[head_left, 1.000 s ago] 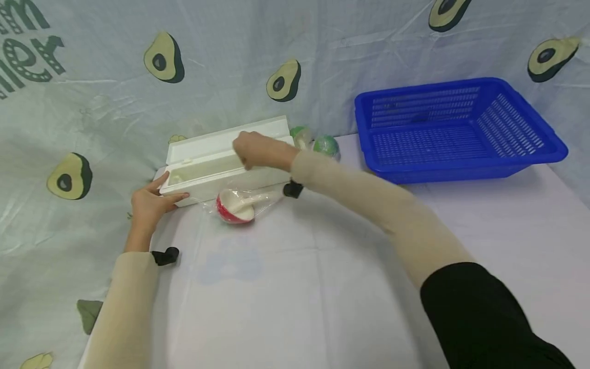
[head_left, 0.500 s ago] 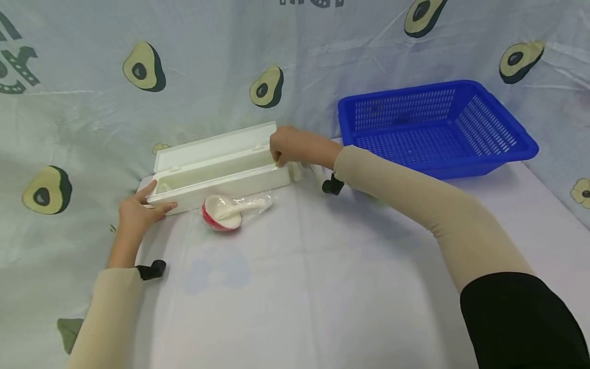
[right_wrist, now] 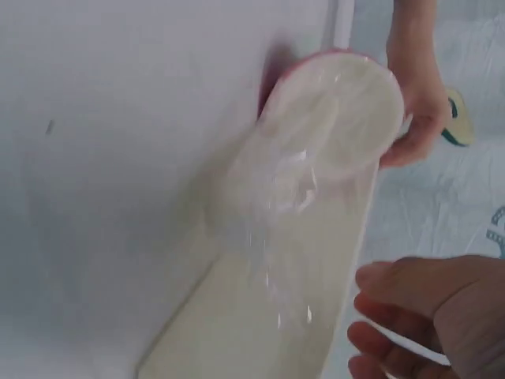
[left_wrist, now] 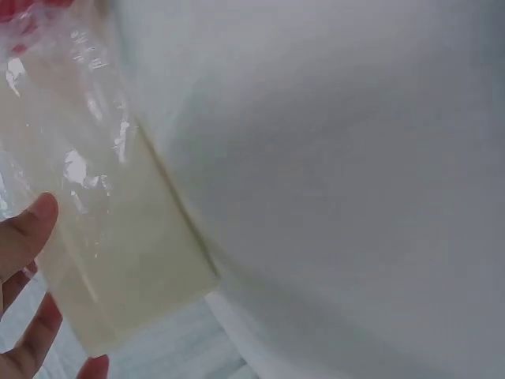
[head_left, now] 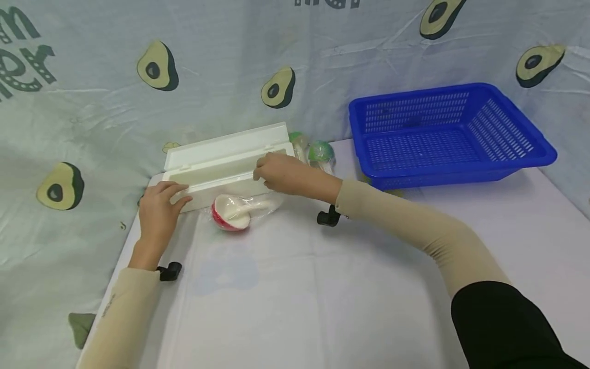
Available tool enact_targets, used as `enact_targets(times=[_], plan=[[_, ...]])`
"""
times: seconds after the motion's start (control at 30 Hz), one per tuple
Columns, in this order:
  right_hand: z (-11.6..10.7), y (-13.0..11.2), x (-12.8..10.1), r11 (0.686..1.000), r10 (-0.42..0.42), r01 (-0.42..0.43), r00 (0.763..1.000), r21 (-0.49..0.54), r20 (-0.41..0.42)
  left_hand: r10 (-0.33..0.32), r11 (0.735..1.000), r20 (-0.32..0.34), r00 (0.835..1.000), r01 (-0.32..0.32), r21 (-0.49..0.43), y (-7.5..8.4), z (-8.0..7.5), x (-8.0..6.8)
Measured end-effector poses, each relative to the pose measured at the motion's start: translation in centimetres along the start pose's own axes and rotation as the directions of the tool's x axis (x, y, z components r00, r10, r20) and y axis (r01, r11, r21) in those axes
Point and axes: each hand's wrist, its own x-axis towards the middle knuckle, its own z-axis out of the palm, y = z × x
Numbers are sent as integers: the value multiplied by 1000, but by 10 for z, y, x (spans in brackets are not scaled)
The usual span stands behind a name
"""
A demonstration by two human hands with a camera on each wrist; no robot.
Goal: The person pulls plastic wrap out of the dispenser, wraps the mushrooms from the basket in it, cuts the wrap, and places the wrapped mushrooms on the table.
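Observation:
A long white box (head_left: 221, 165) with its lid up lies at the back left of the table (head_left: 322, 297). My left hand (head_left: 159, 205) grips its left end, thumb on the front; the left wrist view shows the thumb (left_wrist: 31, 225) against the box (left_wrist: 126, 268). My right hand (head_left: 275, 173) has its curled fingers on the box's front rim near the middle. A red and white spoon (head_left: 232, 212) wrapped in clear plastic lies in front of the box. In the right wrist view the spoon (right_wrist: 339, 118) lies beyond my right hand (right_wrist: 418, 316).
An empty blue basket (head_left: 442, 133) stands at the back right. Two green wrapped things (head_left: 320, 151) lie between the box and the basket. A cloth with avocado prints (head_left: 156, 61) hangs behind the table and along its left side.
My right hand has slid left from the box's right end to the middle of its front rim. My left hand has shifted further onto the box's left end.

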Motion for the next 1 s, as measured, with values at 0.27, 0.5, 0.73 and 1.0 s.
enact_targets(times=[0.27,0.5,0.73,1.0], plan=[[26,-32,19,968,-156,137,985,211,78,-26,998,172,985,36,-55,11,-22,13],[43,-56,31,978,-2,-26,991,206,135,-91,965,410,908,182,-188,37,-39,14],[52,-68,43,992,70,-78,994,102,85,-48,959,319,947,133,-251,61,-37,5],[56,-56,46,983,57,-70,995,170,80,153,972,257,954,-98,-215,82,-14,-14]])
